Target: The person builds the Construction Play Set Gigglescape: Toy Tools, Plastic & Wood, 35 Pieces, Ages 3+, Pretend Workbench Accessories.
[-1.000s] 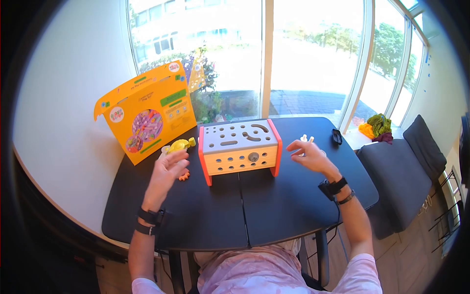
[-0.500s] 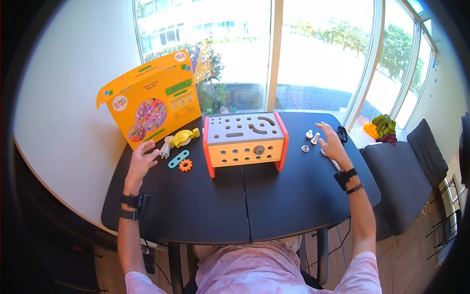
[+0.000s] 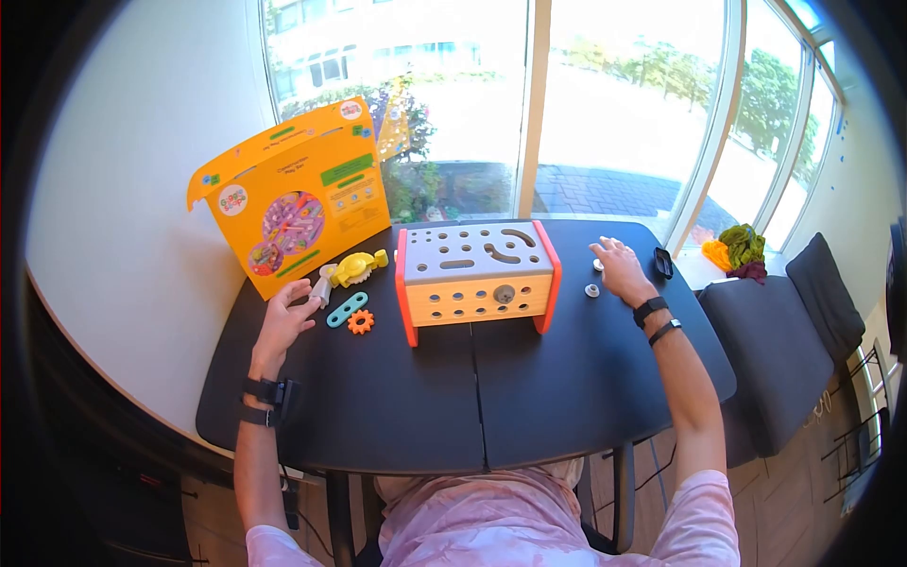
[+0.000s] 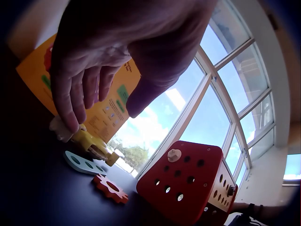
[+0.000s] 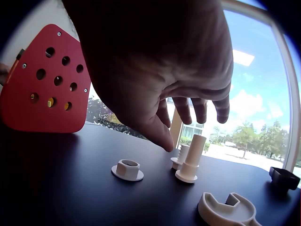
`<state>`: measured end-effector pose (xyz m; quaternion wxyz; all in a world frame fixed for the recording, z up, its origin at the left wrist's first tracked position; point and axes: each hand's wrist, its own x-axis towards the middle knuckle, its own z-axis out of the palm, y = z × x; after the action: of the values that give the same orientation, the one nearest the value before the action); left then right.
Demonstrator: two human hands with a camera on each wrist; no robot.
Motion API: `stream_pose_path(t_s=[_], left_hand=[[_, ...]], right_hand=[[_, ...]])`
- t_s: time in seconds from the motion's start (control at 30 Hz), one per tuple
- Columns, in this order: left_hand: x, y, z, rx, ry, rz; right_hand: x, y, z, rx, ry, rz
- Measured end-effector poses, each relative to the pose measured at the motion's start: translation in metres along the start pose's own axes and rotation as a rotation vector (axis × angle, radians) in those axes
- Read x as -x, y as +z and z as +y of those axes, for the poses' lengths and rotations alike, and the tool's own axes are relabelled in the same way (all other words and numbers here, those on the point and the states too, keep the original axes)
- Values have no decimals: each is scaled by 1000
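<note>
– With the window [image 3: 624, 123] at twelve o'clock on the counter [image 3: 416, 397], how about the left hand [image 3: 282, 319]?

– Hovers between nine and ten o'clock, released, fingers loosely bent. Comes nearest to a pale grey piece [image 3: 323, 286]; hard to tell whether touching.

– And around there?

– At two o'clock from that hand, a yellow toy tool [image 3: 357, 268]. Near three, a teal strip [image 3: 348, 309] with holes, just beside an orange gear [image 3: 361, 322].

– Right hand [image 3: 625, 272]?

– Hangs at two o'clock on the counter, also released, fingers parted. Just below, a tall off-white bolt [image 5: 194, 150] and a shorter bolt [image 5: 179, 162], both upright. Thumb close to the shorter one, contact unclear.

– Anything else nearby?

– At eight o'clock from the right hand, a pale nut [image 3: 592, 291]; at three, a small black container [image 3: 663, 263]. At five o'clock in the right wrist view, a white wrench [image 5: 225, 214].

– And at twelve?

– Toy workbench [image 3: 477, 276], upright on red end panels. Toward half past ten, a yellow carton [image 3: 345, 213], standing.
</note>
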<state>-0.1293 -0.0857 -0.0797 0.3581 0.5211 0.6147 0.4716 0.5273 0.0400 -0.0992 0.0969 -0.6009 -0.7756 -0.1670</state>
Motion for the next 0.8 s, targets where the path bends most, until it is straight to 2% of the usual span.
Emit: stream_pose_path(t_s=[0.17,0.3,0.37,0.5,0.6,0.63,0.67,0.73,0.77,0.8], left_hand=[[5,-5,1,-4,-8,10],[-1,-6,-7,2,18,32],[-3,-5,-9,-7,21,1],[-8,1,-13,-65,69,-82],[-8,9,-6,-340,100,-120],[-9,14,-10,-452,232,-94],[-7,21,-8,-546,281,-115],[-5,34,-2,-733,380,-155],[-17,35,-29,-795,516,-144],[-13,40,-23,-852,470,-161]], right_hand=[[3,-13,-9,37,66,-56],[8,0,1,43,33,-58],[10,4,4,48,17,-33],[9,-1,6,-25,46,-109],[9,-3,4,24,58,-161],[9,-3,3,54,59,-199],[9,-6,0,84,60,-237],[18,-13,-5,57,14,-131],[21,-21,-10,44,-10,-78],[21,-32,-18,16,0,-83]])
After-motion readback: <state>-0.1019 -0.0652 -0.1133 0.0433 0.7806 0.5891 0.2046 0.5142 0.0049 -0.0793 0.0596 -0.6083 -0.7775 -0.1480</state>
